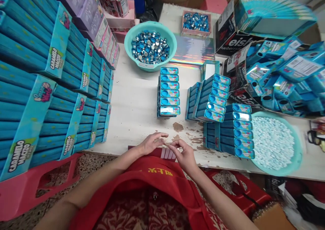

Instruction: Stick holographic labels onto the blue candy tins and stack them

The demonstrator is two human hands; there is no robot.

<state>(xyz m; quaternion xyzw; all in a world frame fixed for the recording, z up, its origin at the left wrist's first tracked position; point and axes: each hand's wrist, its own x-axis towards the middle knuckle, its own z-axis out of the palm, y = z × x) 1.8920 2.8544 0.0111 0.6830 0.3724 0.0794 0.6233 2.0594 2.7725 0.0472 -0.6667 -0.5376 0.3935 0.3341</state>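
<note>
My left hand is over the table's front edge, fingers partly bent and reaching toward my right hand. Thumb and forefinger of my right hand are pinched together, close to the left fingertips; something small may be between them, too small to make out. Below the hands lies a dark red strip with pale bars. Beyond them stands a row of blue boxes with round openings on top. To the right are more grouped blue boxes and another set nearer the front edge.
A turquoise basin holds blue and silver caps; a pink box holds more. At right, another basin contains pale pieces, beside a carton of blue boxes. Stacked blue packs fill the left side.
</note>
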